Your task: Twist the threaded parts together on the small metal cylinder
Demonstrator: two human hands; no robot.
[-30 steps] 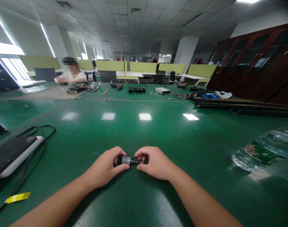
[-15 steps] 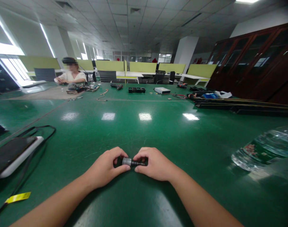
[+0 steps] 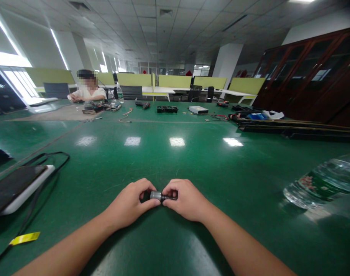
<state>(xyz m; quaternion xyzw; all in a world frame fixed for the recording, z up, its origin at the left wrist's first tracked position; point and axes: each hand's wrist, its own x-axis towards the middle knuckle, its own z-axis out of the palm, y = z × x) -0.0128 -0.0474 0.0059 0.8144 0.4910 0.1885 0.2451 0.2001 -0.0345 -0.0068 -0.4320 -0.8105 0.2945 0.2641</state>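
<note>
Close in front of me, a small cylindrical metal part lies level between my hands. Its thick end is smooth grey, and a thin dark stepped shaft extends to the right. My left hand pinches the thick end between thumb and fingers. Around the shaft, just beside the grey end, my right hand has its thumb and fingers closed. The shaft's tip is partly covered by the right hand, and I cannot make out the part's exact kind. Both hands are low over the green table.
A phone-like device with a black cable lies at left. At right lies a clear plastic bottle. Farther back are a power drill, a black tray-like part, a white box and long dark strips. A person sits far left.
My right hand has moved slightly left, its thumb and fingers closing in on the shaft beside the grey end. My left hand keeps its pinch. The view has shifted a little.
</note>
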